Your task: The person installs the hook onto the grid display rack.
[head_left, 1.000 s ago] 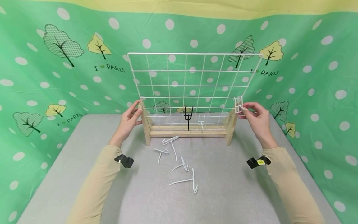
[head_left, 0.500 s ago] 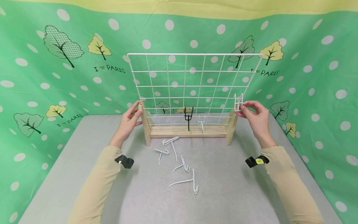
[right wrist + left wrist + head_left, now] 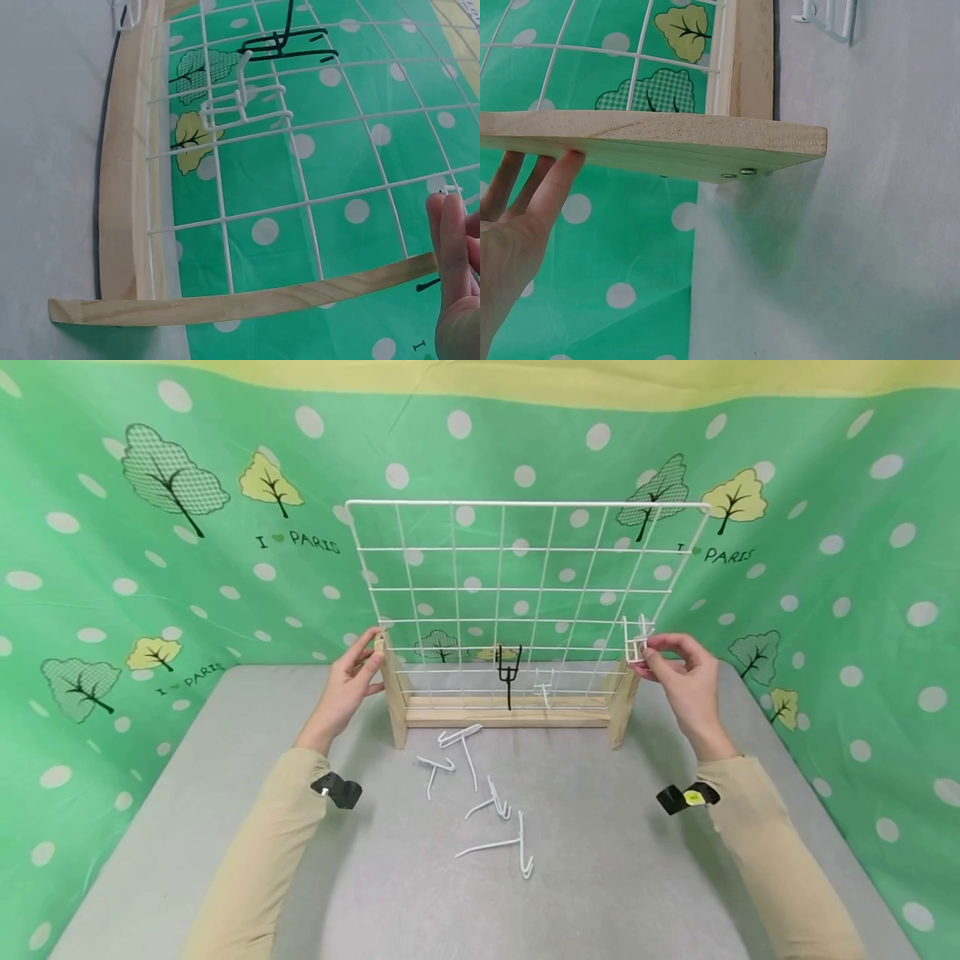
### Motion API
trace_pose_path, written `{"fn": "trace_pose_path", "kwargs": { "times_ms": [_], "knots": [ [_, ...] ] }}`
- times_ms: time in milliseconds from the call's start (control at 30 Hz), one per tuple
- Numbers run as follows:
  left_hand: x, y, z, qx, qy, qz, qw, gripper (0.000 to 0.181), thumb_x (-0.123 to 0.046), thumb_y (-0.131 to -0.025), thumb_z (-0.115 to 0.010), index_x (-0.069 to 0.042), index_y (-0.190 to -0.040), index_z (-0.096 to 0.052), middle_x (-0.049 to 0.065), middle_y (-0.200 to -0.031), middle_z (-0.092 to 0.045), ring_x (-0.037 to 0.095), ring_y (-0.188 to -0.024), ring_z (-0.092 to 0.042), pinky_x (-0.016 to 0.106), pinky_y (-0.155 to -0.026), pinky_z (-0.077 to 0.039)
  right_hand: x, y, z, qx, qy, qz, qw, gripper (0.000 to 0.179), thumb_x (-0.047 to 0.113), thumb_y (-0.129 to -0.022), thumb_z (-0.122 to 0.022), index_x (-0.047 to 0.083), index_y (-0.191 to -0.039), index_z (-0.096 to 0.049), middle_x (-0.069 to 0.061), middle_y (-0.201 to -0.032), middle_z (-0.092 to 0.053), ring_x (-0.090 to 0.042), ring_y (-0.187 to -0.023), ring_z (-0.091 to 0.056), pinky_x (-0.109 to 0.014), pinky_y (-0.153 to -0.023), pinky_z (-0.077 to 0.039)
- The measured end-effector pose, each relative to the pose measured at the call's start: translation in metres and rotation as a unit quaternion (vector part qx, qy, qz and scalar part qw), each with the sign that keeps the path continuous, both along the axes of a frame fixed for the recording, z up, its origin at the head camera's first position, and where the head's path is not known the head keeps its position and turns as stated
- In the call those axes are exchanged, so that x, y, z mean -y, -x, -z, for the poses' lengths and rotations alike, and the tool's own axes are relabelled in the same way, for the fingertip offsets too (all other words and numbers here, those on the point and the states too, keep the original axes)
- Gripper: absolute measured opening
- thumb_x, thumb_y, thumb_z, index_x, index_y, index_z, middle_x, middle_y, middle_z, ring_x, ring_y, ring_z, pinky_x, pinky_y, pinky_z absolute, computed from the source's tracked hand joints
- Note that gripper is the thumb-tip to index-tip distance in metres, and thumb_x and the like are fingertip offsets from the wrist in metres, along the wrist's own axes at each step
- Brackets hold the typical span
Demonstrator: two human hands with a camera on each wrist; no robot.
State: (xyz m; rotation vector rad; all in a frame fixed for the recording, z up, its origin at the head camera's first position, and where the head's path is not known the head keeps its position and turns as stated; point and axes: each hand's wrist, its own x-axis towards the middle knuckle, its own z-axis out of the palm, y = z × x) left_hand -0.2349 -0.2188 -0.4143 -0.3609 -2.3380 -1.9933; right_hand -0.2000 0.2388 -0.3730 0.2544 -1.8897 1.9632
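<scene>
My right hand (image 3: pixel 690 681) pinches a white wire hook (image 3: pixel 636 643) at the right edge of the white wire grid panel (image 3: pixel 525 589). In the right wrist view, fingers (image 3: pixel 452 247) cover most of that hook. My left hand (image 3: pixel 347 681) holds the upper end of the left upright of the wooden stand (image 3: pixel 393 706). In the left wrist view its fingers (image 3: pixel 555 184) touch the upright's outer face; the thumb is out of that view. A black hook (image 3: pixel 507 673) and a smaller white hook (image 3: pixel 543 687) hang low on the grid.
Several loose white hooks lie on the grey tabletop (image 3: pixel 600 860) before the stand, among them a long one (image 3: pixel 521 843) nearest me and a short one (image 3: pixel 435 767) farther left. A green dotted curtain (image 3: pixel 150 577) encloses the back and sides.
The pinched hook has shifted slightly left and turned against the grid, its prong no longer sticking out toward my fingers as plainly. My left hand keeps its hold on the stand.
</scene>
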Motion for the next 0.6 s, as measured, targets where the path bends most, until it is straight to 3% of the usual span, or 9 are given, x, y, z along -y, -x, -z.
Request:
{"fn": "trace_pose_path", "kwargs": {
  "times_ms": [200, 433, 600],
  "knots": [
    [-0.001, -0.001, -0.002, -0.001, -0.001, 0.001, 1.0, 0.053, -0.024, -0.104, -0.046, -0.019, -0.154, -0.029, 0.024, -0.139, -0.04, 0.039, -0.128, -0.041, 0.042, -0.089, -0.054, 0.002, -0.006, 0.006, 0.001, -0.002, -0.013, 0.9999, 0.013, -0.011, -0.09, -0.058, -0.015, -0.103, -0.057, -0.012, -0.095, -0.061, -0.013, -0.073, -0.069, -0.024, -0.069, -0.059],
    [0.0, 0.002, 0.0, -0.003, -0.002, 0.0, 1.0, 0.054, -0.027, -0.103, -0.047, -0.018, -0.153, -0.029, 0.024, -0.139, -0.04, 0.039, -0.127, -0.042, 0.041, -0.089, -0.054, 0.003, -0.008, 0.023, 0.024, -0.018, -0.035, 0.9989, 0.012, -0.008, -0.091, -0.06, -0.009, -0.102, -0.059, -0.005, -0.087, -0.066, -0.013, -0.07, -0.068, -0.023, -0.061, -0.059],
    [0.0, 0.001, 0.0, 0.006, -0.004, 0.0, 1.0, 0.053, -0.026, -0.103, -0.047, -0.019, -0.153, -0.03, 0.025, -0.139, -0.04, 0.039, -0.127, -0.042, 0.042, -0.089, -0.054, 0.009, -0.012, 0.037, 0.039, -0.048, -0.05, 0.9968, 0.017, -0.009, -0.091, -0.059, -0.018, -0.105, -0.054, -0.001, -0.084, -0.068, -0.012, -0.069, -0.068, -0.02, -0.056, -0.057]
  ]
}}
